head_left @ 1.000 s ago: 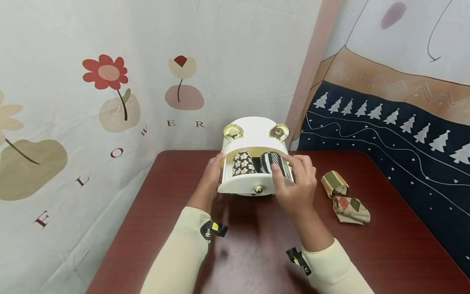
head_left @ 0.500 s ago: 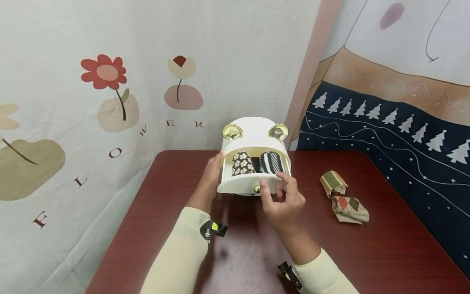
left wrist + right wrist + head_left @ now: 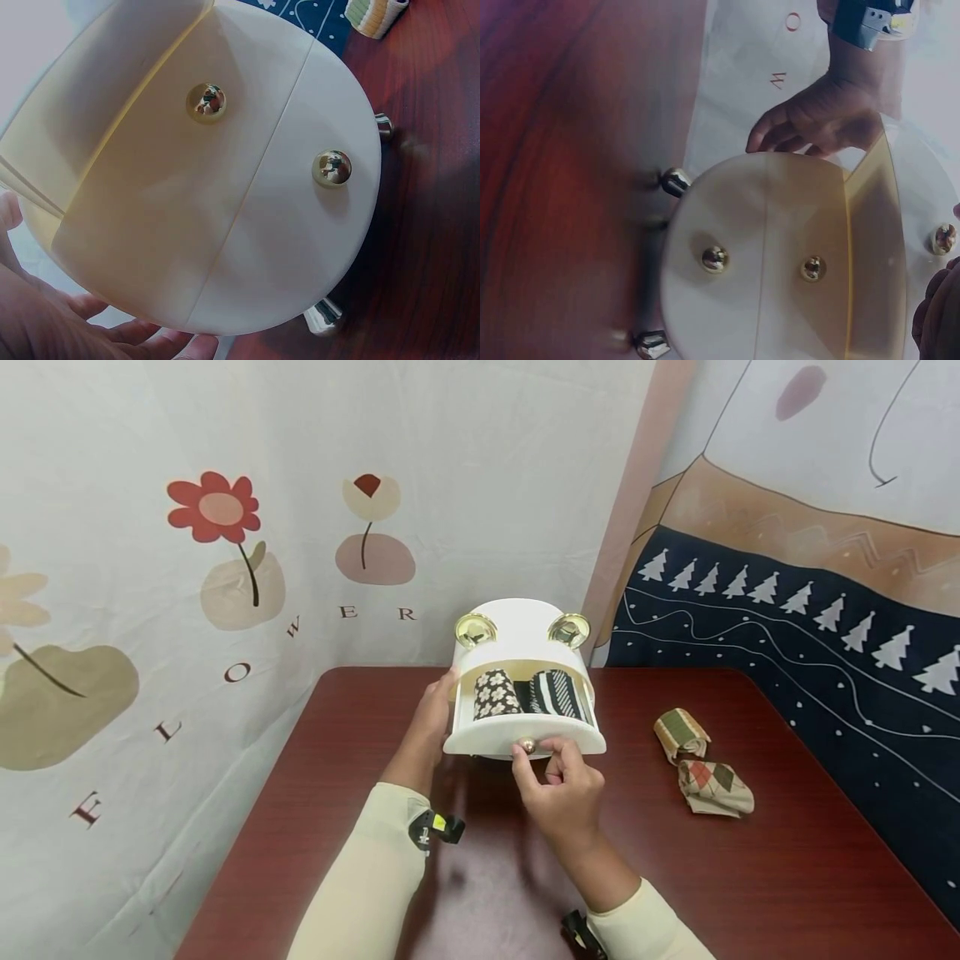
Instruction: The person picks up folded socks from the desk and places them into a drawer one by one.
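Letters spelling FLOWER (image 3: 240,672) run up the wall cloth at far left, the only writing we can read. Our left hand (image 3: 433,714) lies with fairly straight fingers against the left side of the white drawer box (image 3: 521,635) at the far middle of the desk (image 3: 300,827). Its top drawer (image 3: 525,739) stands open, holding a floral sock roll (image 3: 495,693) and a striped sock roll (image 3: 557,692). Our right hand (image 3: 558,781) pinches the gold knob (image 3: 527,746). We judge a hard tug could slide the light box or pull the drawer right out. Two folded socks (image 3: 701,760) lie to the right.
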Tool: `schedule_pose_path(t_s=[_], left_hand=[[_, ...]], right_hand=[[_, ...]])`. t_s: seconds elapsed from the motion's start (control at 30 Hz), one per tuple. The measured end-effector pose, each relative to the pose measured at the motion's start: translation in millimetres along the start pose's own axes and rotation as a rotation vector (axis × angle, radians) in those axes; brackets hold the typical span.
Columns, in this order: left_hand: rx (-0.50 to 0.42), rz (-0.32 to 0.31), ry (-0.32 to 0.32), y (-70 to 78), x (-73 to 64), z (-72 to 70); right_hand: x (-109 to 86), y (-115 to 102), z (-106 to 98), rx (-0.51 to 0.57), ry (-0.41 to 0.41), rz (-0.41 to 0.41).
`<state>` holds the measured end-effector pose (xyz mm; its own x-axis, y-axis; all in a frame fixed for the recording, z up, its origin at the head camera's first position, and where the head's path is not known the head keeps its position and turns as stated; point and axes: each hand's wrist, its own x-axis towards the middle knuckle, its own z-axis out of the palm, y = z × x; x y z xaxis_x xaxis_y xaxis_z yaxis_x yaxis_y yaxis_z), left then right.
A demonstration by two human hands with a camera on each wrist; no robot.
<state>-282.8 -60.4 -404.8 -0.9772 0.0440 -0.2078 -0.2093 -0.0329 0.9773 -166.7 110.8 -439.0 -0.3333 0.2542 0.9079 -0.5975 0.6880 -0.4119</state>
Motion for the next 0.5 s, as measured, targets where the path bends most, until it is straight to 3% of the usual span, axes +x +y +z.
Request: schedule_pose_path(t_s=[0.3,0.5], left_hand=[[-0.002,0.011,-0.006,-0.5,0.7,-0.8],[-0.011,0.089,-0.034,-1.3,3.0,-1.3]], right_hand=[[-2.1,0.8,3.8,-0.017,-0.026,-0.019],[3.8,1.1,6.7,-0.011,-0.056,0.015]])
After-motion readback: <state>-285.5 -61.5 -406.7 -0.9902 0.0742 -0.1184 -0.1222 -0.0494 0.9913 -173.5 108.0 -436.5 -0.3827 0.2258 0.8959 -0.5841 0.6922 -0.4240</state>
